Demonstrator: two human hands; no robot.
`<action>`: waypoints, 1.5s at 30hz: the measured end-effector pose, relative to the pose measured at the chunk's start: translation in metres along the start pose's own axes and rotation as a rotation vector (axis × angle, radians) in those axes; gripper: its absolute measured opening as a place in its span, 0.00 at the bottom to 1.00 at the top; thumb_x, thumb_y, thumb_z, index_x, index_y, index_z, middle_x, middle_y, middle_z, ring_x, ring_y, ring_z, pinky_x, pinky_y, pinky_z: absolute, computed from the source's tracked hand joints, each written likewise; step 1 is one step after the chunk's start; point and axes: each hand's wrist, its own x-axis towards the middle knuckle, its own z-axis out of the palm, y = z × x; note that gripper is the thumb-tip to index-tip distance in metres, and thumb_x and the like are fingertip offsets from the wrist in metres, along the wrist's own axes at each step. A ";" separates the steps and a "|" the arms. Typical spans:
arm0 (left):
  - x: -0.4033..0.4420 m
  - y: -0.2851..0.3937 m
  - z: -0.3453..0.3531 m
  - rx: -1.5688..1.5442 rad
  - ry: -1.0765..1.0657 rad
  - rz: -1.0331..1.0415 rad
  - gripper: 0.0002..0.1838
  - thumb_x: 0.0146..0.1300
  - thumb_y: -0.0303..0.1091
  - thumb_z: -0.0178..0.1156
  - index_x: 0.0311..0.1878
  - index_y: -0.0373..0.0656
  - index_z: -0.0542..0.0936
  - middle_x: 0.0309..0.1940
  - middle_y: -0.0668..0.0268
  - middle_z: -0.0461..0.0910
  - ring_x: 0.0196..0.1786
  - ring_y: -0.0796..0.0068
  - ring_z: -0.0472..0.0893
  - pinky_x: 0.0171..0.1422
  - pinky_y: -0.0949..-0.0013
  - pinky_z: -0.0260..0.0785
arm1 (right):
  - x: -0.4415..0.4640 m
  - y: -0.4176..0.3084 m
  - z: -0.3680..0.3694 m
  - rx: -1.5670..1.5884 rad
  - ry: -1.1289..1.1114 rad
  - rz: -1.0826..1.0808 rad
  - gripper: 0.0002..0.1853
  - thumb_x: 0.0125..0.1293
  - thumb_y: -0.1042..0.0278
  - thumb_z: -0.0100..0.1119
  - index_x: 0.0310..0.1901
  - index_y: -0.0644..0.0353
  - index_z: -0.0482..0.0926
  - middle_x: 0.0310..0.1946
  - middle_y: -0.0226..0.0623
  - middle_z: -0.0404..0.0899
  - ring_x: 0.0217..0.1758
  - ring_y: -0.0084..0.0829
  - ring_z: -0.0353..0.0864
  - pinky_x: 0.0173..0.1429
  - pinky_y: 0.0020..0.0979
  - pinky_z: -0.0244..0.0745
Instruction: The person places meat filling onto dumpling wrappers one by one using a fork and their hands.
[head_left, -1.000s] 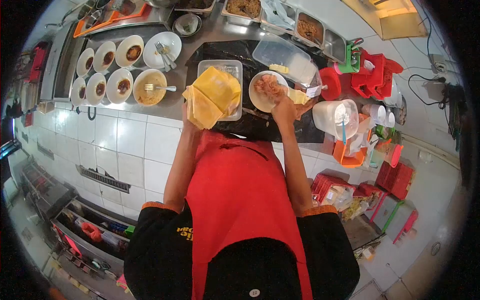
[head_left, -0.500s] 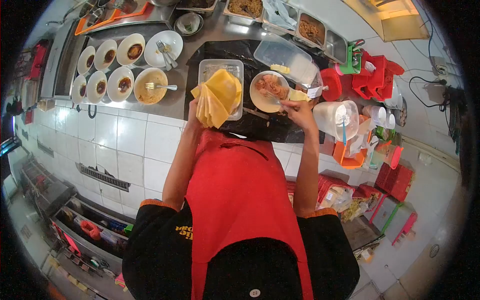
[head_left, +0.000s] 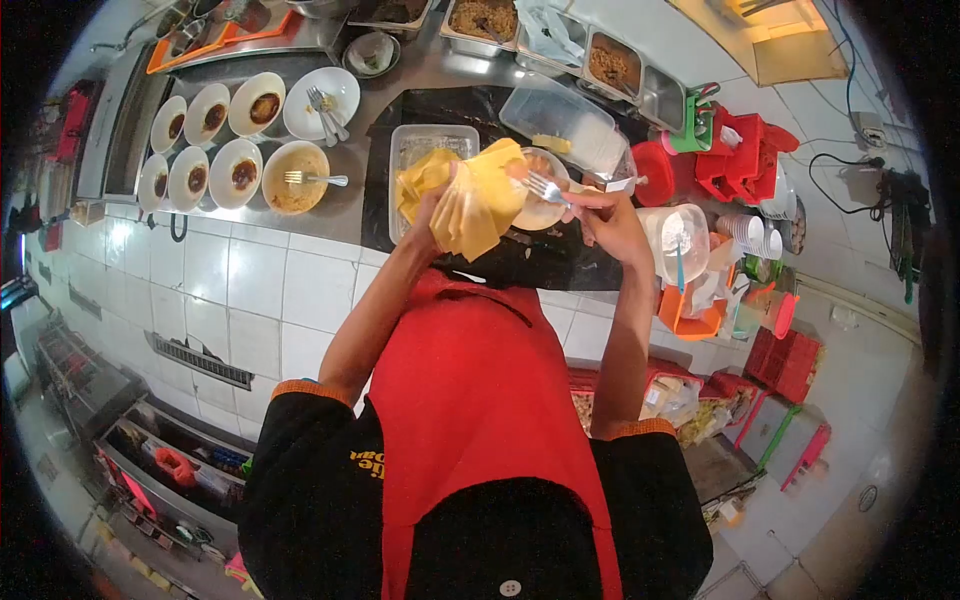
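Observation:
My left hand (head_left: 425,222) is closed around a fanned stack of yellow dumpling wrappers (head_left: 482,205), above a clear rectangular container (head_left: 408,152). In my right hand (head_left: 612,228) is a metal fork (head_left: 544,187), its tines pointing left at the wrappers' right edge. A small lump of pinkish filling (head_left: 517,170) shows by the tines; whether it touches the wrapper is hard to tell. Behind the fork and wrappers, a white bowl (head_left: 540,215) is partly hidden.
White bowls with dark sauce (head_left: 238,175) stand in two rows at left, near a tan-stained bowl with a fork (head_left: 297,190) and a plate with cutlery (head_left: 322,102). A clear lid (head_left: 560,110) lies behind. At right are a tub of white powder (head_left: 676,240) and red baskets (head_left: 735,160).
My left hand has moved right with the wrappers, which now partly cover the filling bowl. My right hand has lifted the fork out of that bowl, with filling at its tines.

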 end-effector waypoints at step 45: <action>0.000 -0.010 -0.006 0.052 0.027 -0.067 0.29 0.73 0.56 0.45 0.55 0.36 0.76 0.45 0.58 0.82 0.44 0.67 0.84 0.49 0.64 0.79 | -0.011 -0.013 0.022 -0.056 0.379 -0.114 0.15 0.63 0.84 0.54 0.47 0.61 0.85 0.30 0.34 0.83 0.30 0.17 0.74 0.36 0.20 0.67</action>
